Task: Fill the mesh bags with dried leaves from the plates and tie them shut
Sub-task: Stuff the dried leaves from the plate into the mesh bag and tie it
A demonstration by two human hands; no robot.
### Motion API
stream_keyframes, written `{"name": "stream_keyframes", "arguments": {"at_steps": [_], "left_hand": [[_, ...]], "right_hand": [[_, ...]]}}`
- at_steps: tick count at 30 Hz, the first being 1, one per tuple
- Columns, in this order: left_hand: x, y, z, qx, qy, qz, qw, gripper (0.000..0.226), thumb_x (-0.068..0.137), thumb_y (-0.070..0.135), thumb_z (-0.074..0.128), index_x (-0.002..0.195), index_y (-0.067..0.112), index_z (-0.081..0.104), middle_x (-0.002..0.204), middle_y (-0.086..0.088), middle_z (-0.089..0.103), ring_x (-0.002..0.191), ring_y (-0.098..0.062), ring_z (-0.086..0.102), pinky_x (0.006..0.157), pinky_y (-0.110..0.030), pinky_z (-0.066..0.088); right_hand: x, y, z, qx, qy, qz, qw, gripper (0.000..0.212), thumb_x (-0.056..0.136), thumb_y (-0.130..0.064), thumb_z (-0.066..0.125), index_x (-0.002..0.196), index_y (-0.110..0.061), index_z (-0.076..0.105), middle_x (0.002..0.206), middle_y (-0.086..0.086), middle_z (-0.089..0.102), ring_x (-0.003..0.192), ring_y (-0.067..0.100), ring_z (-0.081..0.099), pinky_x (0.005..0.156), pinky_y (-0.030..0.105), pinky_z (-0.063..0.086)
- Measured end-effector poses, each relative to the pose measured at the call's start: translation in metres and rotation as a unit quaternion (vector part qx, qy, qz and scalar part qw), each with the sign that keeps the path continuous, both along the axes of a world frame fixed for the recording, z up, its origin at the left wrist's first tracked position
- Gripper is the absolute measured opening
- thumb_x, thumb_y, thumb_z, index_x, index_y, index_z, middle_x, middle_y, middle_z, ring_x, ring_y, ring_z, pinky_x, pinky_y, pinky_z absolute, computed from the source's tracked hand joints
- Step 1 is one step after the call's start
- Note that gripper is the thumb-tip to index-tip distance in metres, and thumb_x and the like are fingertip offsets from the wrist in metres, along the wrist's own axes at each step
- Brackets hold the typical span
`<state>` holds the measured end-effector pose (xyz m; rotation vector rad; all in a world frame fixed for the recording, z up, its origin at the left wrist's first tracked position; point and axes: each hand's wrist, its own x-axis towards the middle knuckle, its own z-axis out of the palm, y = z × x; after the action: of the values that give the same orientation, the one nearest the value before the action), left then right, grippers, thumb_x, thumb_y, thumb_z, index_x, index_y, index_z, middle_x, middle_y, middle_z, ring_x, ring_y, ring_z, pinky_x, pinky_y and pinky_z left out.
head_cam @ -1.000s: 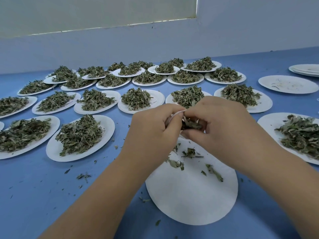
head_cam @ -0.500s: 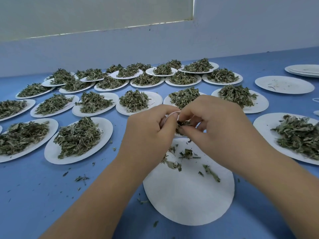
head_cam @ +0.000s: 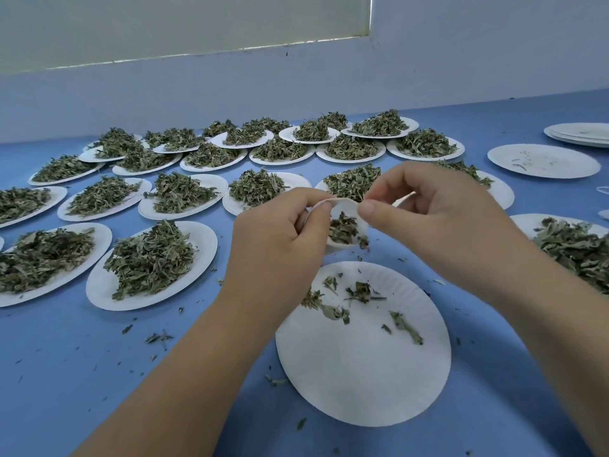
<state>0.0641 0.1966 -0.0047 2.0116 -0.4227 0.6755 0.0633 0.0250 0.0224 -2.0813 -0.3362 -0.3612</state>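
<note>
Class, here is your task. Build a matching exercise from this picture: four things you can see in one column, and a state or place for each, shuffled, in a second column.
Things
1. mesh bag
2. nearest plate
3. stack of plates
4. near-left plate

States or places
a. heaped with dried leaves
b. pinched open between the left hand and right hand, leaves inside
c. piled up at the far right
d. holds only a few leaf scraps, below the hands

Pairs: 1-b, 2-d, 3-c, 4-a
</note>
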Motion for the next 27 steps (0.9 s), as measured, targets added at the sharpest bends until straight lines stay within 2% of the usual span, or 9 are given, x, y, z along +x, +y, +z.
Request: {"name": "stream_keyframes", "arguments": {"at_steps": [2, 5, 7, 10, 13, 18, 22, 24, 27], "left_hand": [[-0.001, 0.0, 0.001, -0.01, -0.003, 0.0, 1.0, 0.016, 0.093, 0.02, 0.058, 0.091, 0.028, 0.071, 0.065, -0.015, 0.061, 0.063, -0.025, 0.057, 0.06, -0.04, 0.045], [-0.003, -0.002, 0.002, -0.017, -0.001, -0.017, 1.0, 0.017, 0.091, 0.024, 0.055, 0.089, 0.03, 0.071, 0.066, -0.016, 0.06, 0.061, -0.028, 0.058, 0.054, -0.041, 0.047], [-0.004, -0.003, 0.002, -0.001, -0.008, -0.037, 0.999, 0.019, 0.091, 0.023, 0.054, 0.09, 0.03, 0.072, 0.062, -0.015, 0.059, 0.055, -0.024, 0.054, 0.05, -0.036, 0.046], [-0.007, -0.005, 0.002, 0.047, -0.032, -0.051, 0.997, 0.021, 0.091, 0.019, 0.055, 0.095, 0.028, 0.073, 0.054, -0.007, 0.056, 0.048, -0.013, 0.044, 0.046, -0.014, 0.03], [-0.009, -0.007, 0.001, 0.075, -0.05, -0.053, 0.995, 0.022, 0.09, 0.015, 0.056, 0.097, 0.028, 0.074, 0.051, -0.005, 0.053, 0.05, -0.017, 0.046, 0.045, -0.015, 0.03], [-0.009, -0.006, 0.001, 0.059, -0.047, -0.043, 0.996, 0.02, 0.09, 0.017, 0.057, 0.094, 0.025, 0.075, 0.05, -0.002, 0.052, 0.048, -0.008, 0.043, 0.047, -0.008, 0.027], [-0.009, -0.006, 0.001, 0.048, -0.04, -0.04, 0.997, 0.021, 0.09, 0.019, 0.056, 0.094, 0.024, 0.075, 0.055, 0.001, 0.057, 0.05, -0.008, 0.046, 0.049, -0.01, 0.03], [-0.01, -0.006, 0.002, 0.046, -0.036, -0.054, 0.997, 0.02, 0.09, 0.018, 0.057, 0.093, 0.028, 0.074, 0.054, 0.0, 0.056, 0.049, -0.009, 0.045, 0.047, -0.011, 0.029], [-0.012, -0.007, 0.002, 0.067, -0.037, -0.081, 0.994, 0.022, 0.089, 0.019, 0.058, 0.099, 0.032, 0.073, 0.056, -0.002, 0.06, 0.053, -0.017, 0.051, 0.047, -0.025, 0.039]], "right_hand": [[0.004, -0.001, -0.004, 0.0, 0.045, 0.01, 0.999, 0.027, 0.071, -0.054, 0.064, 0.09, -0.034, 0.062, 0.088, -0.015, 0.065, 0.066, 0.003, 0.062, 0.057, 0.017, 0.045], [0.007, 0.005, -0.011, 0.006, 0.116, 0.048, 0.992, 0.026, 0.076, -0.045, 0.07, 0.099, -0.035, 0.06, 0.09, -0.011, 0.064, 0.067, 0.008, 0.067, 0.056, 0.024, 0.05], [0.008, 0.008, -0.014, 0.025, 0.138, 0.076, 0.987, 0.022, 0.08, -0.034, 0.073, 0.099, -0.027, 0.063, 0.086, -0.006, 0.067, 0.063, 0.01, 0.068, 0.052, 0.022, 0.05], [0.008, 0.011, -0.015, 0.078, 0.168, 0.096, 0.978, 0.015, 0.083, -0.022, 0.073, 0.094, -0.015, 0.065, 0.069, -0.002, 0.068, 0.057, 0.011, 0.064, 0.049, 0.025, 0.05], [0.011, 0.012, -0.016, 0.075, 0.166, 0.083, 0.98, 0.011, 0.082, -0.016, 0.071, 0.089, -0.012, 0.064, 0.055, -0.006, 0.062, 0.05, 0.01, 0.058, 0.047, 0.028, 0.046], [0.01, 0.011, -0.014, 0.076, 0.171, 0.11, 0.976, 0.014, 0.083, -0.021, 0.064, 0.091, -0.011, 0.068, 0.059, -0.005, 0.061, 0.053, 0.01, 0.058, 0.049, 0.027, 0.046], [0.008, 0.008, -0.011, 0.088, 0.185, 0.169, 0.964, 0.013, 0.089, -0.019, 0.062, 0.097, -0.014, 0.071, 0.066, -0.004, 0.06, 0.058, 0.011, 0.058, 0.052, 0.024, 0.047], [0.009, 0.01, -0.013, 0.087, 0.178, 0.144, 0.97, 0.008, 0.086, -0.012, 0.064, 0.092, -0.011, 0.069, 0.061, -0.003, 0.059, 0.052, 0.01, 0.055, 0.049, 0.025, 0.045], [0.014, 0.016, -0.018, 0.062, 0.151, 0.08, 0.983, 0.005, 0.077, -0.005, 0.061, 0.076, -0.01, 0.059, 0.047, -0.008, 0.053, 0.041, 0.007, 0.048, 0.046, 0.027, 0.038]]}}
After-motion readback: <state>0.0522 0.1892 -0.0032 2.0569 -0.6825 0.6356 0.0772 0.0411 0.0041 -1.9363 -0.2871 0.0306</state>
